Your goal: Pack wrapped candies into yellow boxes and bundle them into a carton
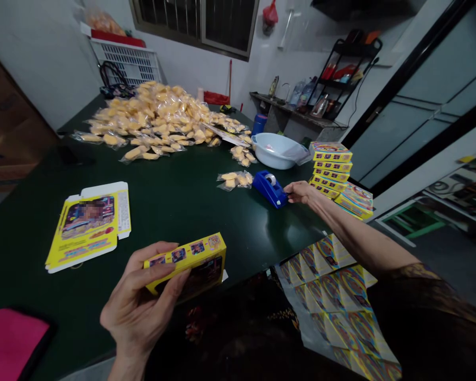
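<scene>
My left hand (145, 293) is closed around a small yellow cardboard box (196, 259), thumb on its near face and fingers over the top. The box is held tilted above the table's front edge, with a small white bit sticking out at its right end. My right hand (299, 191) reaches out to a blue tape dispenser (267, 188). Its fingertips are pinched together at the dispenser's front end; anything between them is too fine to make out. Beside the dispenser lie a few clear-wrapped yellow pieces (235, 180).
A big heap of wrapped yellow pieces (162, 114) covers the back of the green table (162, 190). A flattened yellow carton (89, 225) lies left. Right are a pale blue basin (277, 151) and stacked yellow boxes (329, 166). Printed sheeting (333, 301) lies by my lap.
</scene>
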Demonstrator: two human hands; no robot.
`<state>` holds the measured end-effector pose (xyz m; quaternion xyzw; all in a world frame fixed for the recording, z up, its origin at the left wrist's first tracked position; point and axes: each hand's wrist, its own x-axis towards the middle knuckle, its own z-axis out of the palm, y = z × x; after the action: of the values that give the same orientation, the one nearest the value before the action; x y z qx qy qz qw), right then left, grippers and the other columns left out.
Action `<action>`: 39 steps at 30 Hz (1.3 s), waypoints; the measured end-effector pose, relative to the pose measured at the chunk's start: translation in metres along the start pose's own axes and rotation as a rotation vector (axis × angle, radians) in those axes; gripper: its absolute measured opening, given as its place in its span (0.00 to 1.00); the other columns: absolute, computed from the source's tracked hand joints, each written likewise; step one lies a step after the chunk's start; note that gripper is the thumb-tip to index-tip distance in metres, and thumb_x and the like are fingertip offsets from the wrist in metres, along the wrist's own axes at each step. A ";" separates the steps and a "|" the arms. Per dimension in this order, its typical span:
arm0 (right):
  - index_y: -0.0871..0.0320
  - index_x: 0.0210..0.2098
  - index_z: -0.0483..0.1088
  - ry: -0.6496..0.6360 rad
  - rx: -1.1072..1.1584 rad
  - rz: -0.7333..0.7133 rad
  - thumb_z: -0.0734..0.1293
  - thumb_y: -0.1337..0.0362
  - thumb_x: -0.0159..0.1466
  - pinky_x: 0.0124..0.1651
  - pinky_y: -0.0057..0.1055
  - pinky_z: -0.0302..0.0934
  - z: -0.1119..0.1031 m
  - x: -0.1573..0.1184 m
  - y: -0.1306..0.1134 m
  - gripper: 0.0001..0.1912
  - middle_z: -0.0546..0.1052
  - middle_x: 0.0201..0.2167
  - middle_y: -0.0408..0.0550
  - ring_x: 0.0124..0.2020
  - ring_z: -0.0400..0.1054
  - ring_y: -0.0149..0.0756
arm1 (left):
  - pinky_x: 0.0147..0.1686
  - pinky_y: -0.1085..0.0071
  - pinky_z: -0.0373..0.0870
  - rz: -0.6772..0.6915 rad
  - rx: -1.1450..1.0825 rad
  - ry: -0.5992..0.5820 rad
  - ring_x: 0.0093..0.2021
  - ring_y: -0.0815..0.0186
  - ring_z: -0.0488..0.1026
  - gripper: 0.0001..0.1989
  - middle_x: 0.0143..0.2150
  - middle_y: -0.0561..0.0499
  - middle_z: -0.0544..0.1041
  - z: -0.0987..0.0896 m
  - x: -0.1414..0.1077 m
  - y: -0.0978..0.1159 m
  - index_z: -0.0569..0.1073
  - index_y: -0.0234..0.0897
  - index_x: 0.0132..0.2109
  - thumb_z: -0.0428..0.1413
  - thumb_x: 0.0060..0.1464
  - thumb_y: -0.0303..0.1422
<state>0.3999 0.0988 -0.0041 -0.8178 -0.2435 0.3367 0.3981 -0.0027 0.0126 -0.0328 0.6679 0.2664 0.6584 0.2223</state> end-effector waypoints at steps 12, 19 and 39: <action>0.62 0.49 0.68 0.122 0.409 -0.160 0.64 0.61 0.67 0.40 0.35 0.70 0.017 -0.012 0.068 0.13 0.73 0.45 0.49 0.40 0.71 0.33 | 0.36 0.68 0.75 0.027 0.055 0.019 0.42 0.64 0.76 0.14 0.44 0.48 0.77 0.002 0.007 0.002 0.72 0.38 0.36 0.61 0.44 0.16; 0.61 0.48 0.68 0.214 0.191 -0.159 0.64 0.59 0.66 0.42 0.37 0.68 0.022 -0.009 0.070 0.15 0.73 0.45 0.49 0.41 0.70 0.35 | 0.41 0.66 0.72 0.014 0.202 0.222 0.41 0.65 0.75 0.13 0.42 0.48 0.77 0.016 0.008 0.003 0.73 0.37 0.35 0.63 0.43 0.18; 0.51 0.61 0.46 -0.628 0.735 -0.635 0.67 0.68 0.59 0.17 0.22 0.60 0.133 -0.259 0.025 0.37 0.74 0.22 0.33 0.14 0.61 0.24 | 0.39 0.68 0.72 -0.008 0.217 0.228 0.41 0.66 0.74 0.11 0.40 0.49 0.75 0.021 -0.001 0.005 0.68 0.38 0.38 0.62 0.49 0.26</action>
<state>0.1346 -0.0232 0.0077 -0.3737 -0.4504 0.4897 0.6462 0.0183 0.0088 -0.0312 0.6080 0.3622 0.6963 0.1199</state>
